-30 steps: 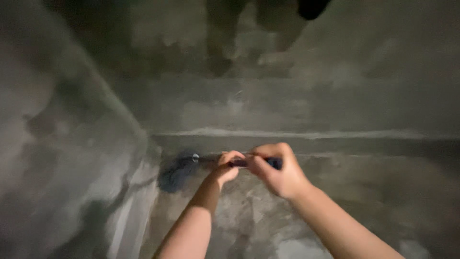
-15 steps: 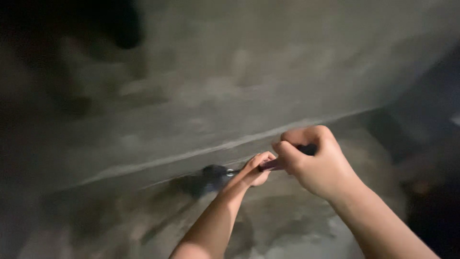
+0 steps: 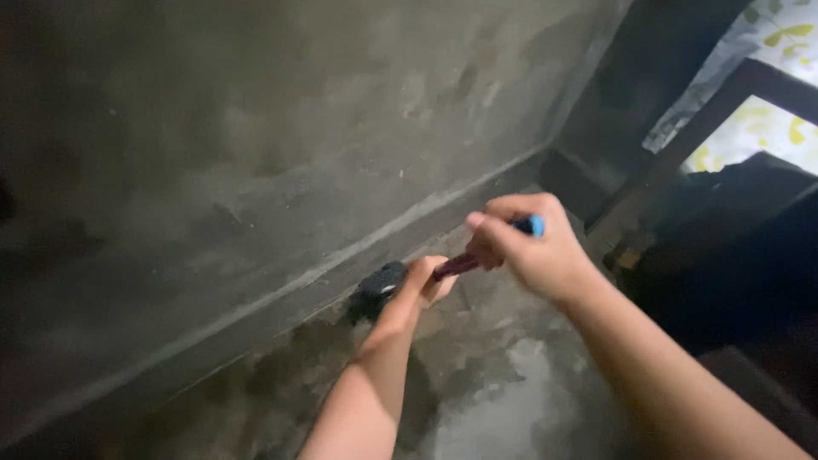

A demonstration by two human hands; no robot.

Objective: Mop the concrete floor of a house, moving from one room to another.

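A long-handled brush [image 3: 443, 266] is held slanted low over the floor. Its dark bristle head [image 3: 379, 285] is pressed at the foot of the wall, the reddish shaft is gripped near the head, and a blue end cap [image 3: 535, 225] is seen at the raised upper end.

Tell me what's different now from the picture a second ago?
The view has swung right: a dark frame and leaf-patterned cloth now show at the top right, and the wall's base line slants. The mop's dark head sits closer to the left hand, and the handle's blue end now shows above the right hand. Both hands still grip the mop handle, with its head at the foot of the wall.
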